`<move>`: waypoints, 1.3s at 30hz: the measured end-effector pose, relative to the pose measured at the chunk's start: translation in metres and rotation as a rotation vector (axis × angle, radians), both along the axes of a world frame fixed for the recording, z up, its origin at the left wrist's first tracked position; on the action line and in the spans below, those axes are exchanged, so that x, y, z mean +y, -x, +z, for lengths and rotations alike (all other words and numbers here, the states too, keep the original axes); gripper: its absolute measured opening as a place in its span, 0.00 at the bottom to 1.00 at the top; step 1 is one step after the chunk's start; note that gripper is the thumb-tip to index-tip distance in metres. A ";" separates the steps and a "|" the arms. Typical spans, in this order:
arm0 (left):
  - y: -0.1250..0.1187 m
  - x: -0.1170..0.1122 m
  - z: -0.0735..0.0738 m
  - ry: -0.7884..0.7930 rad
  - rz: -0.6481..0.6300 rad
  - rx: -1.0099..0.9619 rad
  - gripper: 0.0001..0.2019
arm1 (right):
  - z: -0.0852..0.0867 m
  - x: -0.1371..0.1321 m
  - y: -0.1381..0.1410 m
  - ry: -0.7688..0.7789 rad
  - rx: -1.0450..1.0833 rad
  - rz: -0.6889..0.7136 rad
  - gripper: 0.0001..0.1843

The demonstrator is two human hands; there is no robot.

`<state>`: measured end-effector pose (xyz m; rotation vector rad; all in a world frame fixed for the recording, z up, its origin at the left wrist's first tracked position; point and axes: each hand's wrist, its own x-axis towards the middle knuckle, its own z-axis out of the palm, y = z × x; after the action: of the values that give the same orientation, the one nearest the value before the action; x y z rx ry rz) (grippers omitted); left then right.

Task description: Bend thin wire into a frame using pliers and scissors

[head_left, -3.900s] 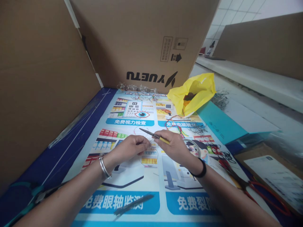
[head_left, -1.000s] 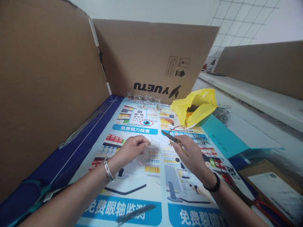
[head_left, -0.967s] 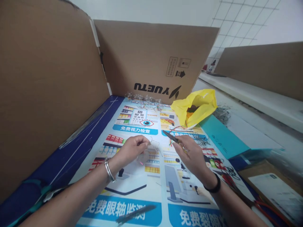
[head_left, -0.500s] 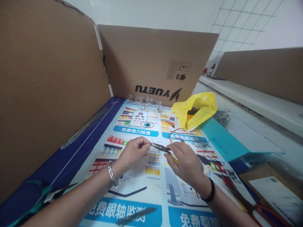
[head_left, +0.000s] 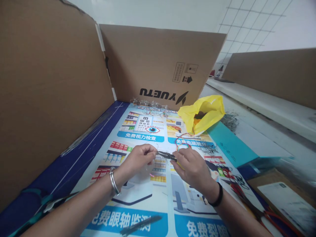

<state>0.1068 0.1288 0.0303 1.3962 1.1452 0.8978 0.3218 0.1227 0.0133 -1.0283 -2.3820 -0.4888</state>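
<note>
My left hand is closed in a pinch over the printed sheet, with a thin piece of wire at its fingertips. From the right, my right hand wraps around a pair of needle-nose pliers. The dark jaws point left and their tips meet the left fingertips. Loose bends of the wire hang around the jaws, too fine to trace fully. Most of the pliers' handles are hidden in my right palm.
Cardboard panels stand behind and at the left. A yellow bag lies at the back right beside a turquoise box. Wire pieces lie at the back. Dark strips lie in front; scissors lie right.
The pliers have turned slightly in my right hand, and their yellow handle shows less. My left hand keeps its pinch. The whole view has shifted slightly.
</note>
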 end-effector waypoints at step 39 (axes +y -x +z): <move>-0.003 -0.002 -0.004 -0.076 0.094 -0.015 0.03 | -0.004 0.001 0.003 0.141 0.180 0.041 0.11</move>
<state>0.1095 0.1269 0.0263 1.4037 1.1836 1.0266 0.3190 0.1234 0.0096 -1.0352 -2.2964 -0.2063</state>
